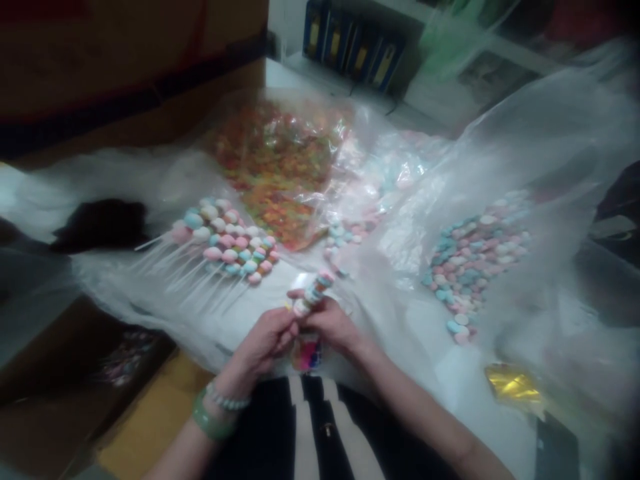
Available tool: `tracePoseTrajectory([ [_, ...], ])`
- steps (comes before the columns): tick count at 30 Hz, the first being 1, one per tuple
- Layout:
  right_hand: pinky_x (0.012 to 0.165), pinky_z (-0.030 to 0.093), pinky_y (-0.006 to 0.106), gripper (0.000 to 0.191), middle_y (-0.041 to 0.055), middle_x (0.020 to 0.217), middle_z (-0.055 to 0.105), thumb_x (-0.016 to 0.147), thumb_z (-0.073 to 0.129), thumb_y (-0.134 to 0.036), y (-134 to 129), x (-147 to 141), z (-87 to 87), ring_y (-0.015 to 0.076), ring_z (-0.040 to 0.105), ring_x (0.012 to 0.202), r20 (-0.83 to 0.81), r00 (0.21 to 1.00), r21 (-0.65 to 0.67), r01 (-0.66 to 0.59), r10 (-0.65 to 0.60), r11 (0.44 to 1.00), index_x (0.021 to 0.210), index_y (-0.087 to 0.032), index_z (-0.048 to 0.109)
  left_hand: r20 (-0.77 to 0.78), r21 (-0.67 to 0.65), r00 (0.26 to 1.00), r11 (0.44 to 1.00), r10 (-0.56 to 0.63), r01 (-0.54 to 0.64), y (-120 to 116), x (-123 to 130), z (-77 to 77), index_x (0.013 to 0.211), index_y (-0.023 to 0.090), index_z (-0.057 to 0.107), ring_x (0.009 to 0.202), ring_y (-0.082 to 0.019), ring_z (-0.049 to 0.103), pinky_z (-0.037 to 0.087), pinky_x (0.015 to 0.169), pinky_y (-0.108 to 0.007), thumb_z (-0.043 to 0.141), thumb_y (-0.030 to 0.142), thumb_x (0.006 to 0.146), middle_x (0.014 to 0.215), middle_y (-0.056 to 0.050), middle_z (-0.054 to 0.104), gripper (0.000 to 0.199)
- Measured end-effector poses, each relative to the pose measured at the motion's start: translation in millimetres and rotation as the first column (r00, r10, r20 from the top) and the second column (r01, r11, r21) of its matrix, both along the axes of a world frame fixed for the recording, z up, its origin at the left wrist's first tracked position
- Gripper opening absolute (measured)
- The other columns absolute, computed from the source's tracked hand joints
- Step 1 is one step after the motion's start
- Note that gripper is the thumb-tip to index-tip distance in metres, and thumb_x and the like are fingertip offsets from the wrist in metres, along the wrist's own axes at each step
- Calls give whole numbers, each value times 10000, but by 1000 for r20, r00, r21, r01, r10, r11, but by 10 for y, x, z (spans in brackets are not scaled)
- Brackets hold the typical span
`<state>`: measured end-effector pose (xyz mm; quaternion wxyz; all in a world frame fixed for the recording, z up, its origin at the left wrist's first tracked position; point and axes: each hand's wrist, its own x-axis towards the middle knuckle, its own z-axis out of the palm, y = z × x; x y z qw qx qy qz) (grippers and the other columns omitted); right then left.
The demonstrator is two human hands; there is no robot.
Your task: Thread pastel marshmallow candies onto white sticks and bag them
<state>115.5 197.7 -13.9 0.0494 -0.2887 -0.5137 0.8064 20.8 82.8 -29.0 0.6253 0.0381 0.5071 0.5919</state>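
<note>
The left hand [263, 341] and the right hand [334, 327] meet over a striped black-and-white garment [320, 427], holding a candy stick [313, 295] that tilts up and to the right; the left fingers [283, 330] are curled closed around its lower end; the right fingers [320, 312] wrap around it from the other side, with pastel candies threaded above them. A small colourful packet [306, 352] shows just below the hands; a jade bangle [210, 417] and a beaded bracelet [227, 402] circle the left wrist. Finished sticks [225, 240] lie fanned on a plastic sheet [120, 180] to the left; loose pastel candies [475, 263] are heaped to the right; a clear bag of orange candies [275, 170] lies ahead; gold foil [513, 388] sits near the right edge.
</note>
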Motion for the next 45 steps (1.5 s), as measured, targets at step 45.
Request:
tracePoseTrajectory([
  [45, 376, 202, 198, 217, -102, 513, 258, 807, 534, -346, 50, -424, 223, 73, 134, 401, -174, 948, 120, -246, 265, 962, 655, -225, 437, -971, 207, 66, 949, 228, -238, 8, -293, 105, 925, 188, 629, 885, -225, 593, 469, 803, -364, 450, 417, 941, 920, -103, 648, 292],
])
